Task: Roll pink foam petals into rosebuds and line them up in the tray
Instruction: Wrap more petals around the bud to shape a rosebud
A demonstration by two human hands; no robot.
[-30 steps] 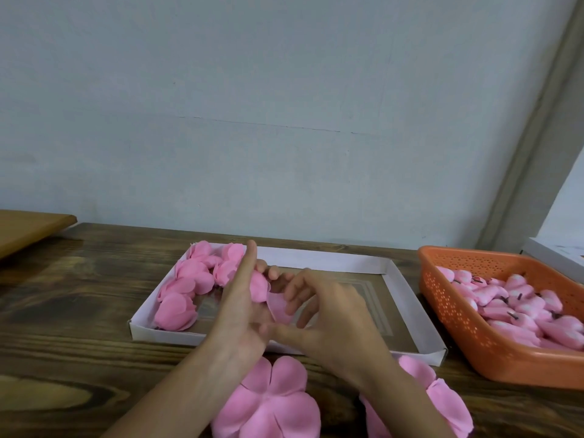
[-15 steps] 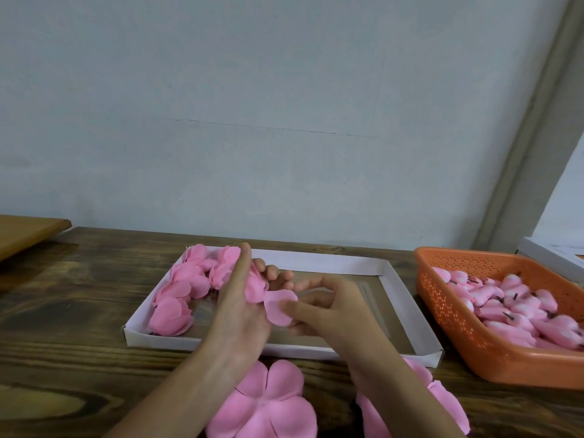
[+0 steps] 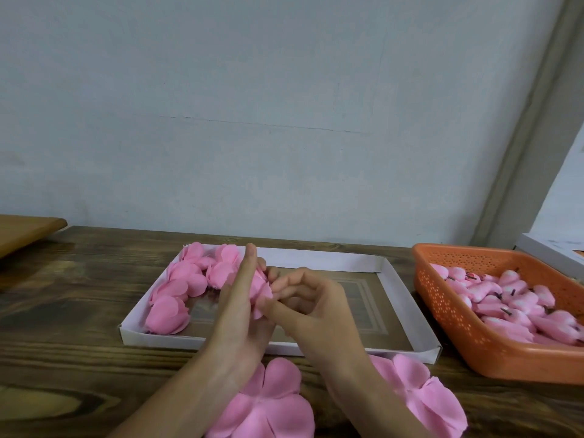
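There, the left hand [image 3: 240, 314] curls its fingers round the bud [image 3: 261, 290] above the tray [image 3: 316, 260], the right hand [image 3: 319, 308] pinching its loose edge (wrap it snug, or it springs open).

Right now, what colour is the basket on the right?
The basket is orange, clearest in the head view.

Bare forearms [image 3: 177, 403], left hand [image 3: 240, 314], right hand [image 3: 319, 311].

- Pink foam petal [image 3: 261, 290] between left hand [image 3: 238, 314] and right hand [image 3: 319, 311].
- Pink rosebuds [image 3: 181, 284], white tray [image 3: 316, 259], beyond the left hand.
- Orange hole-dotted basket [image 3: 458, 320], beyond the right hand.
- Dark-grained brown table [image 3: 63, 327].
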